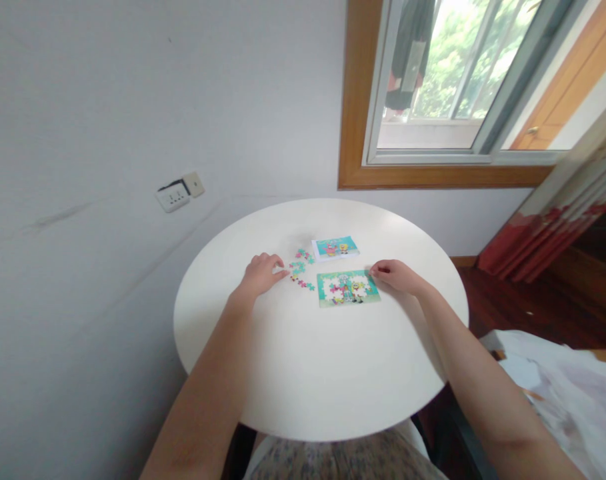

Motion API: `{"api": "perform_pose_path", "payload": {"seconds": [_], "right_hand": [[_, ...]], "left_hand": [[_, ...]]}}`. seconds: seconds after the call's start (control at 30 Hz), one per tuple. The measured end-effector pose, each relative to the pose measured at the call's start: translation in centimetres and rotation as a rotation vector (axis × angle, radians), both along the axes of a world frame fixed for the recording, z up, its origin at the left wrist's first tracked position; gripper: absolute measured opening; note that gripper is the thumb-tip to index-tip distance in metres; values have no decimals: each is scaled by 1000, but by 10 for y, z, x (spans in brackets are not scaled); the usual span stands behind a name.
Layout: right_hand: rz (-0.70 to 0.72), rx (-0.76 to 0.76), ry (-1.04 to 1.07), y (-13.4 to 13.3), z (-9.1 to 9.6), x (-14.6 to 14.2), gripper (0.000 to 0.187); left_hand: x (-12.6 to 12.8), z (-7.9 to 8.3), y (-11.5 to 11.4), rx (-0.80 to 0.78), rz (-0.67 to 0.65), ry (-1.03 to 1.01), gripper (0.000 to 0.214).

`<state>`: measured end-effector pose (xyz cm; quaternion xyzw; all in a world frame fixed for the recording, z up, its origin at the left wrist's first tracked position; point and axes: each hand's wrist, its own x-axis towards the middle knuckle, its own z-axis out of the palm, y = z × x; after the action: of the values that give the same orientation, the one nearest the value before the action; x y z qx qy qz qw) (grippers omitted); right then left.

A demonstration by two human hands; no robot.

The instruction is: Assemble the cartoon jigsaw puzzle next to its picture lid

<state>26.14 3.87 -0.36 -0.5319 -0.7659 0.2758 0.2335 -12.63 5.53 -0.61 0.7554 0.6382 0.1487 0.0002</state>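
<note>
A small cartoon jigsaw puzzle board [349, 288] lies near the middle of the round white table [307, 373], with several white gaps in it. Loose pink and teal puzzle pieces [301, 268] are scattered just left of it. My left hand [261, 272] rests on the table with fingers curled, fingertips touching the loose pieces. My right hand [393, 275] sits at the board's upper right corner, fingers bent and pressed on its edge. A puzzle box [335, 248] with the same picture lies behind the board.
The table stands against a white wall with a wall socket [173, 197] at the left. A wood-framed window [453, 100] is behind, a red and cream curtain [557, 227] at right, and white cloth [557, 387] at lower right.
</note>
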Motion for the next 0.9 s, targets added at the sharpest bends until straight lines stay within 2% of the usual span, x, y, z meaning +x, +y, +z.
{"api": "perform_pose_path", "payload": {"seconds": [0.43, 0.53, 0.63, 0.7, 0.73, 0.9], "right_hand": [[18, -23, 11, -1, 3, -2, 32], [22, 1, 5, 0, 1, -1, 33], [-36, 66, 7, 2, 3, -6, 34], [-60, 137, -12, 3, 10, -18, 32], [-28, 188, -38, 4, 15, -28, 30], [291, 347, -180, 8, 38, -106, 25]], "left_hand": [[0, -10, 5, 65, -54, 42, 32], [0, -9, 4, 55, -58, 34, 31], [-1, -9, 5, 36, -80, -12, 30], [-2, -9, 7, 31, -94, -57, 30], [-3, -10, 8, 31, -99, -79, 31], [-7, -11, 12, 38, -96, -178, 31]]}}
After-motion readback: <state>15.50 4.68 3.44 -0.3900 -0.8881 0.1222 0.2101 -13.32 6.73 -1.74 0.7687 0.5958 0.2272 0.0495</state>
